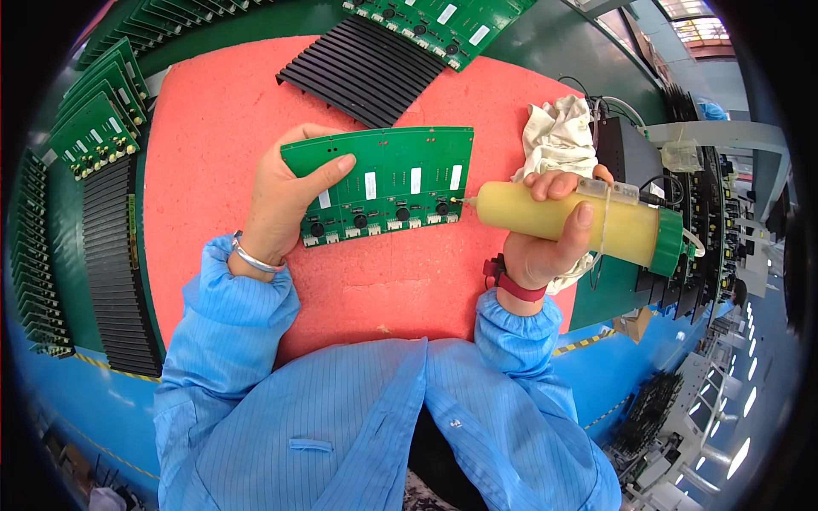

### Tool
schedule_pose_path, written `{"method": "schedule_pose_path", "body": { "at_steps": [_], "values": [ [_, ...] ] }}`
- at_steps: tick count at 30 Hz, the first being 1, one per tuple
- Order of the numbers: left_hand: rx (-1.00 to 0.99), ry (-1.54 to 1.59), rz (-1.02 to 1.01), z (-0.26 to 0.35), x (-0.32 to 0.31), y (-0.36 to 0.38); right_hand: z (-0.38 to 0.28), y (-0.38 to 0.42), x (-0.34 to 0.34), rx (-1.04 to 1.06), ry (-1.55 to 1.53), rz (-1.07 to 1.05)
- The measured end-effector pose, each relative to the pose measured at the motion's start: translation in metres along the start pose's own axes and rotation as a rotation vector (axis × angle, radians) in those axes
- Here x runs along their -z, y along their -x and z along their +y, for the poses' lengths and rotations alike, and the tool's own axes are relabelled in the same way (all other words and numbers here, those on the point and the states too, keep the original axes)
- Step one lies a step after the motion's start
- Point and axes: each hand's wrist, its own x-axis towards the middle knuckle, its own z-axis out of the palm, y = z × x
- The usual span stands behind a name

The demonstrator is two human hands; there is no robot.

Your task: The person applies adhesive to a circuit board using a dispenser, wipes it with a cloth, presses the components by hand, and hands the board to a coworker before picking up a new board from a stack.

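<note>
My left hand (285,187) grips a green circuit board (392,170) by its left end, thumb across the front face. White labels, black round parts and white connectors line the board's lower half. My right hand (545,230) is wrapped round a glue syringe barrel (630,230), filled with something yellow and capped in green at its back end. Its thin needle tip (467,201) points left and reaches the board's right end, close to the rightmost black round part; whether it touches cannot be told. A small clear tube is strapped along the barrel.
Under my hands lies a pink foam mat (213,204). A black slotted rack (362,72) with a green board (452,25) on it stands at the back. More boards (98,119) and a rack (119,264) are at left. A crumpled white cloth (558,136) lies right.
</note>
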Motion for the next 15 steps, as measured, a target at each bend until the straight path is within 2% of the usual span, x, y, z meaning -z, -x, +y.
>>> {"method": "schedule_pose_path", "body": {
  "at_steps": [9, 15],
  "values": [
    [0.01, 0.01, -0.003, 0.0, 0.001, 0.001, -0.005, 0.001, -0.002, 0.001, 0.084, -0.039],
    [-0.021, -0.041, 0.017, -0.002, 0.001, 0.0, -0.012, 0.0, -0.004, -0.004, -0.059, -0.002]
  ]
}}
